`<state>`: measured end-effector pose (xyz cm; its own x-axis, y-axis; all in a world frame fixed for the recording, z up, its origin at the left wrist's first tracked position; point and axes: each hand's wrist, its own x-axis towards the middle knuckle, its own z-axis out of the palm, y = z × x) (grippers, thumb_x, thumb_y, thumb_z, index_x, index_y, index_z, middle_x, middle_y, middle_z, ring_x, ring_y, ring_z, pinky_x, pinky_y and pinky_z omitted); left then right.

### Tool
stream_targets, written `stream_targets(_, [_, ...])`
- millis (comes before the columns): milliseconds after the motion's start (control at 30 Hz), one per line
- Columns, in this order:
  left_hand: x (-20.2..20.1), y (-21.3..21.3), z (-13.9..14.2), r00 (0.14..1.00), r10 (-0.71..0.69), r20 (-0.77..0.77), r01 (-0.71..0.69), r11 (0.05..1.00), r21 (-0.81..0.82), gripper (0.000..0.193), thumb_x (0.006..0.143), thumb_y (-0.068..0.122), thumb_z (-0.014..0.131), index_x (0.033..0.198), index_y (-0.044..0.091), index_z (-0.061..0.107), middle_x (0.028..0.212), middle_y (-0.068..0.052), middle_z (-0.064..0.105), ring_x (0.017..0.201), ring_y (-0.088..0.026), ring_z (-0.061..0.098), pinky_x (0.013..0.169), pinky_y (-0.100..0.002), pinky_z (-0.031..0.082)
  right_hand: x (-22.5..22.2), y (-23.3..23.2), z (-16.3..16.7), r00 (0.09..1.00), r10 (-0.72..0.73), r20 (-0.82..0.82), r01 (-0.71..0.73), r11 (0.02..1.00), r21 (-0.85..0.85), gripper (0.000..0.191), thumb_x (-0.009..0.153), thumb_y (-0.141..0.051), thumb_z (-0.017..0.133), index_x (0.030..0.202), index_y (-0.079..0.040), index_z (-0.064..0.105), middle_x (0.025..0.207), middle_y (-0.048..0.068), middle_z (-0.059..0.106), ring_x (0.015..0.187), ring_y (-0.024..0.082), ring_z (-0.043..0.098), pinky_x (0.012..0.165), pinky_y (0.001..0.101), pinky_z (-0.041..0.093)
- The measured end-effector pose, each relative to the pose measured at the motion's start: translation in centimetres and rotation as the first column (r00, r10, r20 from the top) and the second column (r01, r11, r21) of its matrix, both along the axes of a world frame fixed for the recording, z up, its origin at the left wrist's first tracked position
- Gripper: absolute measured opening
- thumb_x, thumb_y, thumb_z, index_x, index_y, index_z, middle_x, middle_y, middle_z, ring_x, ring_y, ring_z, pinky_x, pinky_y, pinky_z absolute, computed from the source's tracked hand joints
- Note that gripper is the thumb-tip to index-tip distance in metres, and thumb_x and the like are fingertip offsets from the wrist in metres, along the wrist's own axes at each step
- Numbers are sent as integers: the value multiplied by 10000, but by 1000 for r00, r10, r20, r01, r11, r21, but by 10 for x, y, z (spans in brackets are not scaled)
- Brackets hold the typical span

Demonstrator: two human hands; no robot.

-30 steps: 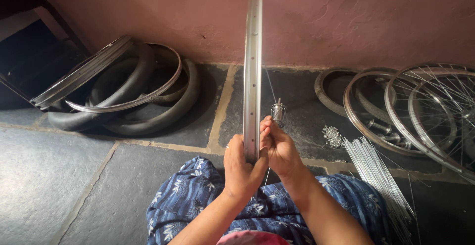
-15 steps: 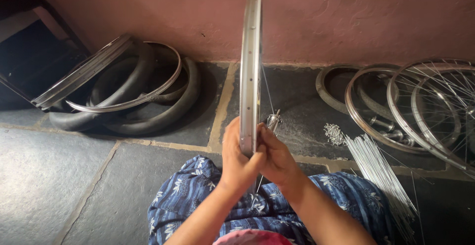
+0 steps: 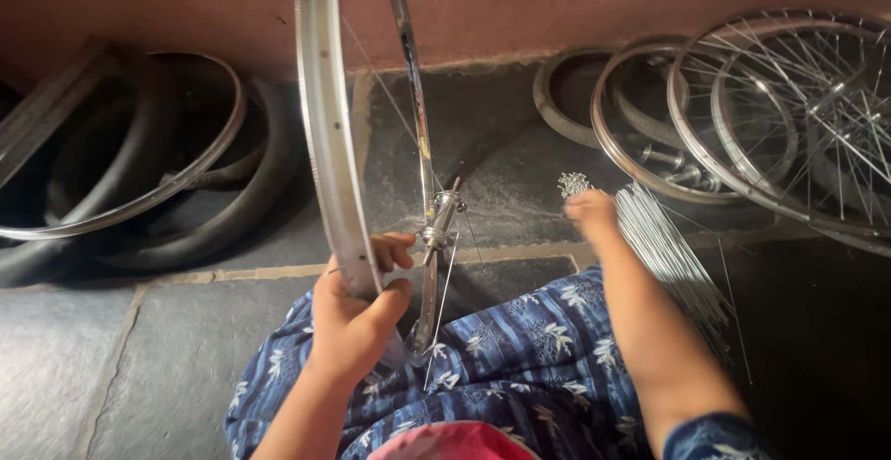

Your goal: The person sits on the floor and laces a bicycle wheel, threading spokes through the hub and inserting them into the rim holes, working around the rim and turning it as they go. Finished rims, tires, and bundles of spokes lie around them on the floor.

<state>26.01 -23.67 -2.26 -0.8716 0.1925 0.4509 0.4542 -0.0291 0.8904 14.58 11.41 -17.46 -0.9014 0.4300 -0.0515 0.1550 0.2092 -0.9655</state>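
Left hand (image 3: 357, 316) clamped around the bright metal rim (image 3: 325, 135), thumb on the near face, fingers curled behind; rim upright over the blue flower-print lap, a small chromed hub (image 3: 442, 216) hanging inside on a few thin wires. Right hand (image 3: 592, 211) out at the head of a fanned bundle of fine steel spokes (image 3: 673, 256) on dark slate, fingers bunched, grip impossible to tell. Black rubber tyres (image 3: 139, 200) left, spoked wheels (image 3: 789, 116) right.
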Motion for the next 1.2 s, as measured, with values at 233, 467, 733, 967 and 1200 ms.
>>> stream_targets(233, [-59, 36, 46, 961, 98, 258, -113, 992, 46, 292, 733, -70, 612, 997, 54, 602, 1112, -63, 696, 1069, -215, 612, 909, -400, 478, -50, 72, -38, 956, -105, 274, -74, 818, 570, 236, 866, -124, 701, 1097, -133, 748, 1047, 133, 747, 982, 297, 697, 839, 396, 560])
stream_targets(467, [-118, 75, 67, 952, 102, 290, -90, 994, -56, 362, 721, -87, 599, 1057, 35, 659, 1095, -123, 708, 1129, -286, 633, 959, -463, 469, -127, 80, -51, 949, -28, 314, -209, 691, 692, 323, 852, -161, 720, 1173, -192, 724, 1141, 170, 708, 1087, 396, 656, 898, 497, 531])
stream_targets(733, [-147, 97, 61, 977, -43, 210, 53, 998, -44, 232, 764, -83, 583, 983, -7, 587, 1066, -140, 678, 1307, -329, 630, 1182, -515, 447, -181, 120, -68, 897, -57, 438, -290, 672, 682, 239, 964, -250, 593, 1071, -107, 752, 1176, 204, 731, 1112, 403, 682, 938, 509, 546])
stream_targets(967, [-143, 113, 53, 968, -77, 240, 80, 997, -4, 254, 761, -82, 580, 995, 13, 556, 1085, -140, 679, 1339, -329, 604, 1148, -506, 417, -192, 130, -73, 913, -161, 374, -146, 728, 670, 399, 977, -350, 489, 1078, -46, 728, 1197, 254, 684, 1115, 466, 638, 959, 549, 495])
stream_targets(1200, [-154, 128, 54, 986, -37, 162, 41, 999, -24, 258, 758, -90, 568, 1002, -7, 583, 1068, -126, 680, 1299, -329, 636, 1127, -468, 456, -183, 119, -27, 992, 54, -118, 33, 772, 635, 139, 940, -179, 655, 943, -50, 706, 942, 177, 751, 922, 363, 714, 813, 437, 554])
